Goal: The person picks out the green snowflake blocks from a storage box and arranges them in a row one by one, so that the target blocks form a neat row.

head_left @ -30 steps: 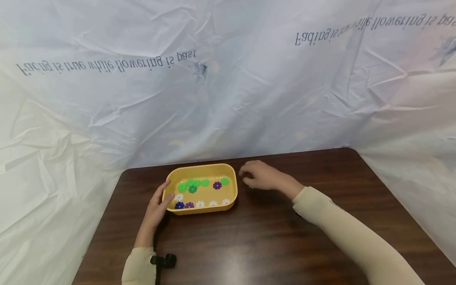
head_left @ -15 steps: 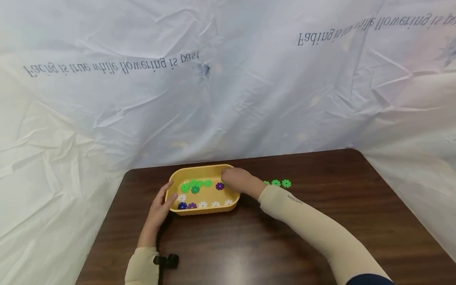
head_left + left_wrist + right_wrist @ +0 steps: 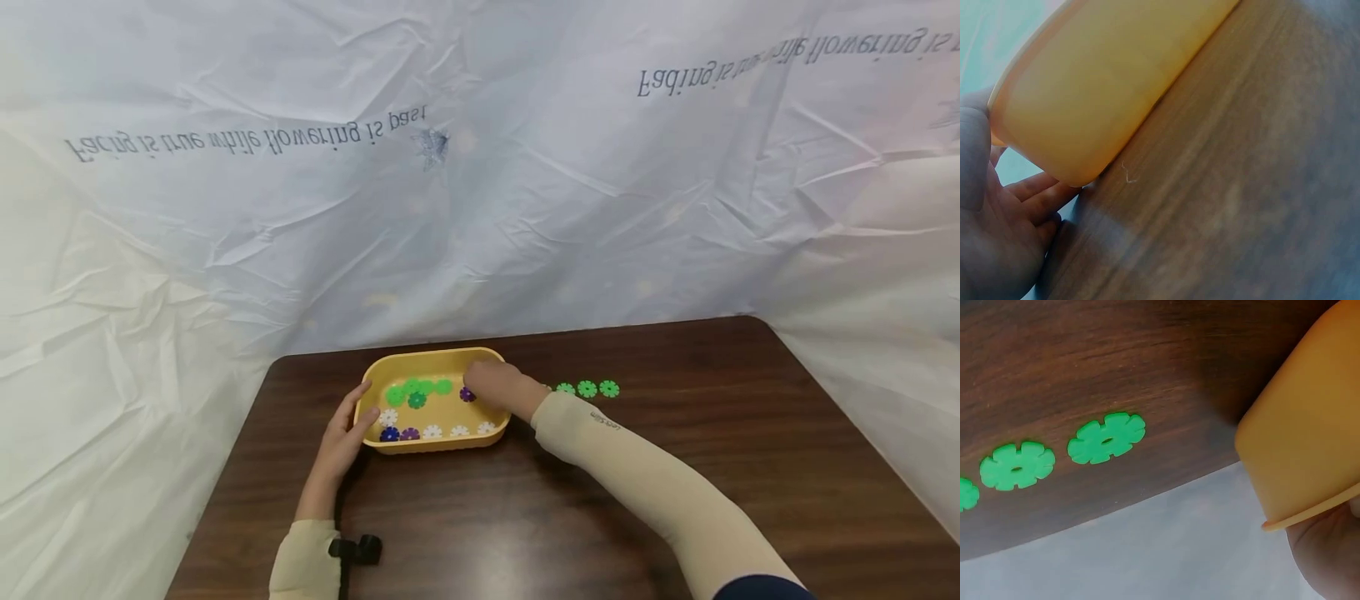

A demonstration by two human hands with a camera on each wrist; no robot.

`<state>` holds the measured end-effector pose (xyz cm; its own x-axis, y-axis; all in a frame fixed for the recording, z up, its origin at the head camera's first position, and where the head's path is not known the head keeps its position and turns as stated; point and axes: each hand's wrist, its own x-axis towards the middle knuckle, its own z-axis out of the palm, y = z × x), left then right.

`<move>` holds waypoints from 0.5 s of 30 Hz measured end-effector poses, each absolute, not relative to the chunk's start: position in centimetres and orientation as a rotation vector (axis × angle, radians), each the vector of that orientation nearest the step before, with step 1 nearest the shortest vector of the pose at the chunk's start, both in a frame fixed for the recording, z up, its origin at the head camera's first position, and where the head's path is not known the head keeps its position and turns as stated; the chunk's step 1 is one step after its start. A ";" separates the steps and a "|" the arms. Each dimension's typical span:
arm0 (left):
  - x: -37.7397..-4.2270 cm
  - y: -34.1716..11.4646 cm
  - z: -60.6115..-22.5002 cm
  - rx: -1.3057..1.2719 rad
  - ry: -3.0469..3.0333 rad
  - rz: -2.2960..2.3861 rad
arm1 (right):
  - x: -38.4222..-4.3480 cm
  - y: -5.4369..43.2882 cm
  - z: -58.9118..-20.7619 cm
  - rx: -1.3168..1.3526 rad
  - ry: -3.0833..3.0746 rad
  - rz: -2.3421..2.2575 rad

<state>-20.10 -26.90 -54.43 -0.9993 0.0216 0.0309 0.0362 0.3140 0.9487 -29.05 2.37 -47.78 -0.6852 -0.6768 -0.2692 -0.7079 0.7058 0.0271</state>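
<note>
A yellow plastic basin [image 3: 435, 445] stands on the table with several flower-shaped plastic discs inside. My left hand [image 3: 339, 442] holds its left end, thumb over the rim; in the left wrist view the fingers [image 3: 1041, 197] lie against the outside wall. My right hand [image 3: 498, 386] reaches over the right rim into the basin, beside a purple disc [image 3: 467, 394]. Its fingertips are hidden, so I cannot tell whether they hold a disc. Green discs [image 3: 416, 387] lie along the basin's far side, white ones [image 3: 432, 432] and a blue one [image 3: 389, 434] along the near side.
Right of the basin, a row of green discs [image 3: 587, 389] lies on the dark wooden table [image 3: 585, 517], partly behind my right forearm. A pale printed sheet [image 3: 480, 208] hangs behind the table's far edge. A black strap mount [image 3: 356, 549] sits at my left wrist.
My right hand has moved left from the table beside the basin into its right end, uncovering the green row. My left hand stays on the basin, and the view has shifted slightly.
</note>
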 end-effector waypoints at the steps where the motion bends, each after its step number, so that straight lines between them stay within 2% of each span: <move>1: -20.1 -26.9 -54.4 -0.056 -2.541 -1.827 | -29.1 2.4 -47.8 -1.094 2.672 0.152; 15: -20.0 -26.7 -54.3 -0.021 -2.535 -1.854 | -30.1 1.7 -47.2 -1.035 2.623 0.101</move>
